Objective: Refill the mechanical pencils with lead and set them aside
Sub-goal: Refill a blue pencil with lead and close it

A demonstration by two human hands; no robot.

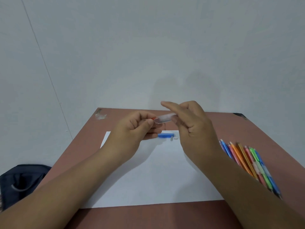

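Left grip (pixel 140 124): I'm pinching the orange cap.
Right grip (pixel 189 123): I'm holding the light, slippery lead case (pixel 165 118); leads brittle.

Matt paper sheet (pixel 158 176) (translucent plastic case (pixel 165 117))

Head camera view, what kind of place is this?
Probably a plain desk against a wall: a brown table, a white sheet of paper and a row of coloured mechanical pencils.
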